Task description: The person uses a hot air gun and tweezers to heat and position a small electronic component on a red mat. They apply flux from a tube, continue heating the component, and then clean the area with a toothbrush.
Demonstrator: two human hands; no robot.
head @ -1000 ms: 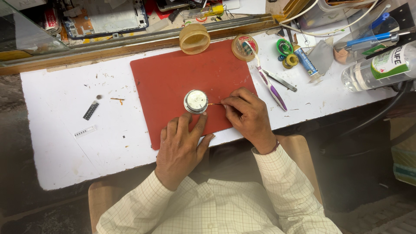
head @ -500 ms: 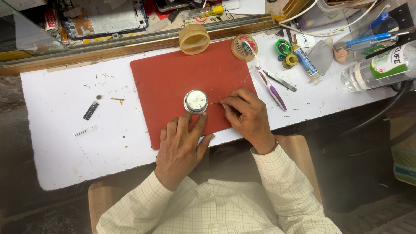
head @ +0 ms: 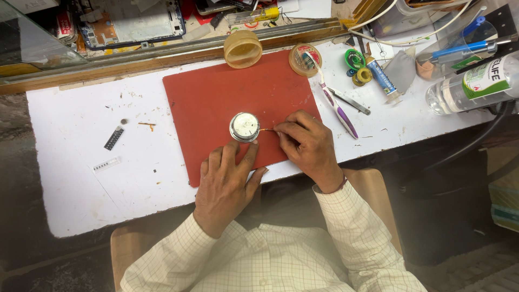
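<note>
A small round silver watch case (head: 244, 126) lies on a red mat (head: 216, 92) in the middle of the white bench. My left hand (head: 226, 184) rests flat on the mat's near edge, its fingertips touching the case from below. My right hand (head: 307, 145) pinches a thin orange-tipped tool (head: 265, 130) whose point touches the case's right side.
Behind the mat stand two round tan lids (head: 243, 48). A purple-and-white toothbrush (head: 332, 100), tweezers (head: 348, 100), small solder spools (head: 358, 67), a blue tube (head: 380, 75) and a lying clear plastic bottle (head: 470, 84) fill the right. Small dark parts (head: 114, 138) lie at left.
</note>
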